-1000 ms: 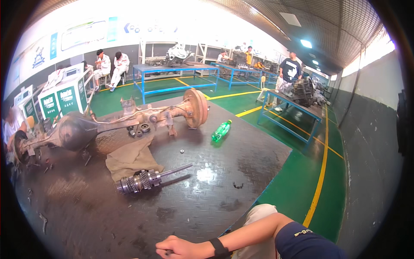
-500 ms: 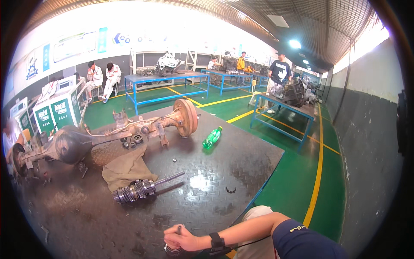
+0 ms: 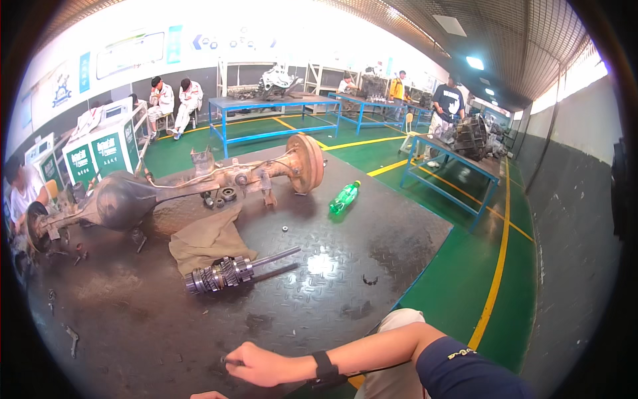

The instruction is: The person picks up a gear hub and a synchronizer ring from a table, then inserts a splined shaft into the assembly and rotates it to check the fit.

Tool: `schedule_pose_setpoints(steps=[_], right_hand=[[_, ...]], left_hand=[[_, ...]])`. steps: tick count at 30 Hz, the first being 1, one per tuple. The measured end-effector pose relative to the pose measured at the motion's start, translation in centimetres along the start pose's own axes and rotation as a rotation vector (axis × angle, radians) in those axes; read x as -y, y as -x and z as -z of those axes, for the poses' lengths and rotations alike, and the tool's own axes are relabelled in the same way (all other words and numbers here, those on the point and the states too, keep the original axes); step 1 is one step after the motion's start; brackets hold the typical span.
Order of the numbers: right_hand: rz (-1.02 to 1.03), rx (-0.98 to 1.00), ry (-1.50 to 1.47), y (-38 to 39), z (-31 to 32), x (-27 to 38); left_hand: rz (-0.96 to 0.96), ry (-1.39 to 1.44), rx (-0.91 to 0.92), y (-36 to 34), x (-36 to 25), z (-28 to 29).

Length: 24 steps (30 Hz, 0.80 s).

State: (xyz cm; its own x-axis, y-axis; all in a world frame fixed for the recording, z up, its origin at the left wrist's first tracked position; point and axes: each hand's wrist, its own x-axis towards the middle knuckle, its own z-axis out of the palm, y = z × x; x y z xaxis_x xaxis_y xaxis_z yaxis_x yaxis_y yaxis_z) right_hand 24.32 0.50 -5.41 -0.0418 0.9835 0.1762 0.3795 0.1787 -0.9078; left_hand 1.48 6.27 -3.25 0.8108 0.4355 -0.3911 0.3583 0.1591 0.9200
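My right hand (image 3: 258, 365) reaches in from the lower right, above the near edge of the metal table (image 3: 153, 332). Its fingers are closed around something small and dark that mostly hides inside them. Only a sliver of my left hand (image 3: 209, 396) shows at the bottom edge, so its fingers are hidden. Beyond the hands lies a gear shaft (image 3: 229, 273) with several toothed gears and a thin rod end pointing right. It rests partly on a brown cloth (image 3: 206, 241), apart from both hands.
A rusty axle housing (image 3: 126, 199) with a drum (image 3: 307, 164) spans the table's far side. A green bottle (image 3: 345, 198), a small nut (image 3: 284, 229) and a dark open ring (image 3: 370, 280) lie to the right. Loose metal pieces (image 3: 72, 340) lie left. A person (image 3: 26, 189) sits beyond the axle.
My right hand has moved left and slightly up. The ringed metal part beneath it has gone out of sight. Part of my left hand has come into view; the whole scene has shifted rightward.
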Motion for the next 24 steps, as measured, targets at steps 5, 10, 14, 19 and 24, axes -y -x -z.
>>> schedule_pose_setpoints(steps=[5,10,14,19,24], right_hand=[[-0.346,-0.241,-0.621,0.4,1.0,-1.5],[-0.098,-0.217,-0.881,3.0,1.2,-3.7],[0.076,-0.195,-0.879,4.2,1.5,-4.0],[0.32,-0.175,-0.464,5.0,1.2,-3.7],[0.462,-0.057,-0.102,5.0,1.1,-2.4]], left_hand=[[0.003,-0.004,-0.019,0.7,-0.6,-0.1],[0.002,0.021,-0.031,0.9,-0.1,0.4],[0.028,-0.015,-0.025,1.0,-0.9,0.7],[0.028,-0.029,-0.02,0.7,-1.2,0.7],[0.042,-0.031,-0.019,0.4,-1.3,0.3]])
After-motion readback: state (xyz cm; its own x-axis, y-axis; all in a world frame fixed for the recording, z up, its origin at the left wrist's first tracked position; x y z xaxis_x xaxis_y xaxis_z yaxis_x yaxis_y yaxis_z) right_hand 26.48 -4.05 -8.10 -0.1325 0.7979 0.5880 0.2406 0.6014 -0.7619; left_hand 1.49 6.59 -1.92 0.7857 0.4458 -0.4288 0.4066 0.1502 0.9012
